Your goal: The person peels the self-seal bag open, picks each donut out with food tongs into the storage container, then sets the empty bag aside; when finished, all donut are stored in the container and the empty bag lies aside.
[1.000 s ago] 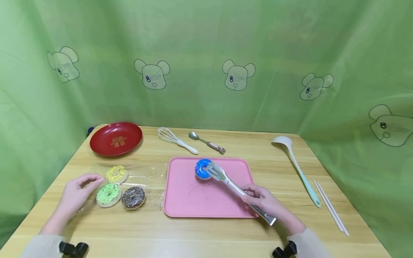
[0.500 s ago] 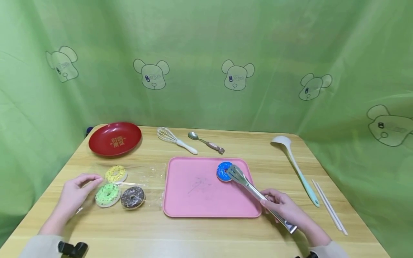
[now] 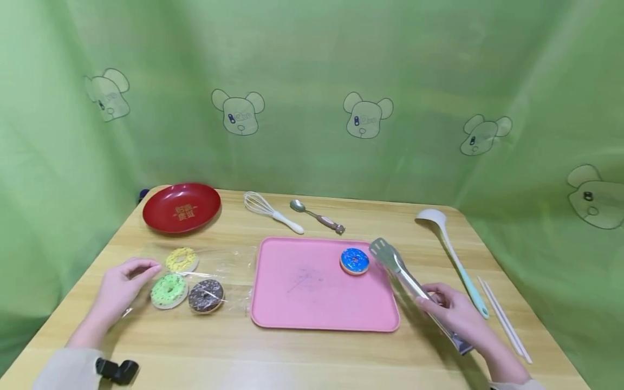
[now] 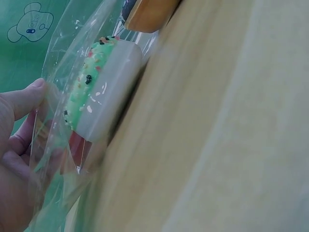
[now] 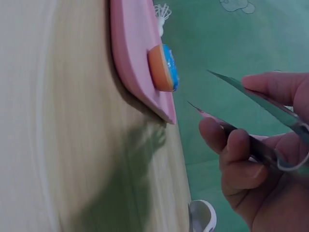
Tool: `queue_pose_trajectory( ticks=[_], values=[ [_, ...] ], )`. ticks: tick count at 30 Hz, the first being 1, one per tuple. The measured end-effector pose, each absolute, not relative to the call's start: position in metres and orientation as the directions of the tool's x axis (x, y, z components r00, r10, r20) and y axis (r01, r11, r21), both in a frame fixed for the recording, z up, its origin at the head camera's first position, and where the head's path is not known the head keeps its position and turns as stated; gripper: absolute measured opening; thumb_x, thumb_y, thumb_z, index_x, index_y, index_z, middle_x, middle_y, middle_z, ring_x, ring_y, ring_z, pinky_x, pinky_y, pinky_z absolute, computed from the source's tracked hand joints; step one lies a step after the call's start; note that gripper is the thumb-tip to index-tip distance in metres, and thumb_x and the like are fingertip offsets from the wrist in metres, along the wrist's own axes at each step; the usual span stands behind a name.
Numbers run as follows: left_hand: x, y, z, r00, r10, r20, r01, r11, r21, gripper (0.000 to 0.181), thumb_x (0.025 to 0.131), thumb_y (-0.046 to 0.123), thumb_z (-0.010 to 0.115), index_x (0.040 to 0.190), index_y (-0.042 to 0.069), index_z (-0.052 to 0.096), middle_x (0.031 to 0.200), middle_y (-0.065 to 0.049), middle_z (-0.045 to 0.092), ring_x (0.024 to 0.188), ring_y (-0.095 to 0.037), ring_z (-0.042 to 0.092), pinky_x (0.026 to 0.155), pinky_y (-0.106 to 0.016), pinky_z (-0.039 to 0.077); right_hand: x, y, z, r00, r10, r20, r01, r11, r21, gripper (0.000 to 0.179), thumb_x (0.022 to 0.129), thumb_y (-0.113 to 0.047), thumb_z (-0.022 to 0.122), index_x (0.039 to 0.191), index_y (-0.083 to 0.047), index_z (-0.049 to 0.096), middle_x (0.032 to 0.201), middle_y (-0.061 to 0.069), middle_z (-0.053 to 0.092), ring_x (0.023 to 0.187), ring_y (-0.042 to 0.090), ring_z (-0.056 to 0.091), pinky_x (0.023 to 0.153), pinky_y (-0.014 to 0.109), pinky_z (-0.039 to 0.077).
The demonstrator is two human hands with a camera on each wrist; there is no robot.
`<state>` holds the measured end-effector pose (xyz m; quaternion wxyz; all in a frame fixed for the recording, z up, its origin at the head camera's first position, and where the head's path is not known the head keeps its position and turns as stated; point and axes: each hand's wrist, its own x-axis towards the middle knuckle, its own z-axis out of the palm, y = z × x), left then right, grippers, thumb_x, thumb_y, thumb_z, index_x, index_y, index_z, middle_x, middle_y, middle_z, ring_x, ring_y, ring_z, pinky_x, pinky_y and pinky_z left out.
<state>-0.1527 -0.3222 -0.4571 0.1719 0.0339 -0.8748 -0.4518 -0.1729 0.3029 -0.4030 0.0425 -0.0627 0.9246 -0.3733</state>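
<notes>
My left hand [image 3: 122,287] pinches the edge of a clear plastic bag [image 4: 53,92]. Inside the bag lie a green doughnut [image 3: 169,291], a yellow doughnut [image 3: 181,260] and a chocolate doughnut [image 3: 206,296]. My right hand [image 3: 455,314] grips metal tongs [image 3: 411,281] above the right edge of a pink tray [image 3: 322,309]. In the right wrist view the tongs' arms stand apart with nothing between them. A blue-iced doughnut [image 3: 355,261] rests flat at the tray's upper right, just left of the tongs' tips.
Behind the bag sits a red plate [image 3: 163,211]. A white whisk [image 3: 273,211] and a spoon [image 3: 317,215] lie beyond the tray. To the right are a ladle [image 3: 453,260] and white chopsticks [image 3: 504,319]. A green curtain [image 3: 312,162] surrounds the table.
My right hand carried the blue-iced doughnut rightward across the tray with the tongs and let it go there; the tongs then moved right, off it. The left hand stayed at the bag.
</notes>
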Motion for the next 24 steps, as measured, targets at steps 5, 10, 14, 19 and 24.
queue_pose_trajectory(
  ticks=[5, 10, 14, 19, 24],
  values=[
    [-0.156, -0.319, -0.456, -0.931, -0.210, 0.298, 0.126, 0.580, 0.805, 0.032, 0.088, 0.029, 0.065, 0.106, 0.001, 0.065, 0.094, 0.007, 0.065, 0.086, 0.007, 0.052, 0.074, -0.007, 0.042, -0.166, 0.296, -0.402, -0.985, -0.171, -0.019, -0.103, 0.677, -0.729, 0.046, 0.086, -0.026, 0.067, 0.120, 0.001, 0.053, 0.074, 0.008, 0.060, 0.058, 0.013, 0.050, 0.051, 0.026, 0.043],
    [-0.153, -0.320, -0.457, -0.929, -0.215, 0.302, 0.129, 0.577, 0.807, 0.032, 0.089, 0.027, 0.064, 0.106, 0.000, 0.064, 0.093, 0.010, 0.063, 0.086, 0.007, 0.052, 0.073, -0.006, 0.042, -0.168, 0.275, -0.399, -0.971, -0.239, -0.017, -0.139, 0.617, -0.774, 0.046, 0.082, -0.025, 0.071, 0.120, -0.002, 0.055, 0.078, 0.007, 0.058, 0.059, 0.012, 0.049, 0.050, 0.026, 0.044],
    [-0.152, -0.321, -0.456, -0.930, -0.227, 0.290, 0.111, 0.579, 0.808, 0.032, 0.090, 0.028, 0.062, 0.106, 0.000, 0.063, 0.093, 0.013, 0.061, 0.086, 0.008, 0.051, 0.073, -0.005, 0.042, -0.173, 0.255, -0.401, -0.947, -0.322, -0.009, -0.166, 0.510, -0.844, 0.046, 0.083, -0.020, 0.070, 0.122, -0.001, 0.053, 0.092, 0.012, 0.060, 0.069, 0.015, 0.057, 0.054, 0.028, 0.050],
    [-0.153, -0.320, -0.454, -0.930, -0.224, 0.290, 0.110, 0.582, 0.806, 0.031, 0.091, 0.026, 0.061, 0.107, -0.001, 0.062, 0.094, 0.009, 0.061, 0.086, 0.008, 0.051, 0.074, -0.005, 0.041, -0.177, 0.229, -0.407, -0.903, -0.430, -0.005, -0.178, 0.383, -0.907, 0.047, 0.083, -0.015, 0.069, 0.123, 0.004, 0.050, 0.097, 0.017, 0.060, 0.074, 0.021, 0.061, 0.058, 0.032, 0.054],
    [-0.155, -0.318, -0.454, -0.930, -0.219, 0.294, 0.119, 0.578, 0.807, 0.030, 0.090, 0.024, 0.062, 0.106, -0.002, 0.062, 0.093, 0.009, 0.062, 0.085, 0.007, 0.051, 0.074, -0.005, 0.042, -0.181, 0.204, -0.415, -0.868, -0.496, -0.029, -0.174, 0.359, -0.917, 0.045, 0.083, -0.014, 0.071, 0.119, 0.005, 0.052, 0.091, 0.013, 0.063, 0.072, 0.023, 0.062, 0.060, 0.032, 0.054]
  ],
)
